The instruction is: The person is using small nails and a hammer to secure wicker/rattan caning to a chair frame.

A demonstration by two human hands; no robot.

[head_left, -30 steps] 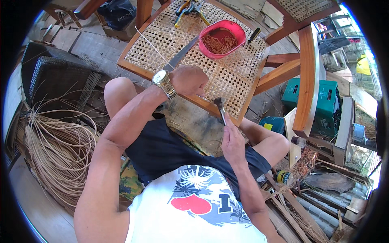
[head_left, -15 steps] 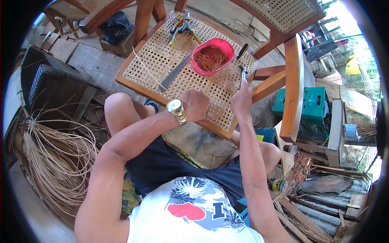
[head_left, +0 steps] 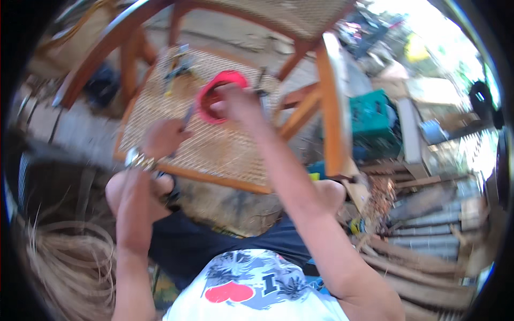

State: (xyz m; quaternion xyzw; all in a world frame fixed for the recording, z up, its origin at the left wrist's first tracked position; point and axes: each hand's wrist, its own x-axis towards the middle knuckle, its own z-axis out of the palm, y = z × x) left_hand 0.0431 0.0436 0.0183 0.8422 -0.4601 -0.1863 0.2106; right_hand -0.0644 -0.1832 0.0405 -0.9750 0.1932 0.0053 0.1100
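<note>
Both hands are over the woven cane seat of a wooden chair. My right hand reaches into the pink-red oval tub, its fingertips partly hidden inside and smeared by motion. Thin brown pieces in the tub are mostly covered. My left hand, below a gold wristwatch, is low over the left part of the seat, by the flat grey blade. Its fingers look bent but are too blurred to read. Beside the tub's right side, a blurred hammer lies on the seat.
Blurred pliers lie at the seat's far left. The chair's curved armrest rises on the right, with green crates beyond it. A bundle of cane strands lies at lower left, wood scraps at lower right.
My right hand has left the hammer and moved left into the tub. My left hand has moved from the seat's front edge toward the blade. The whole view has shifted and blurred.
</note>
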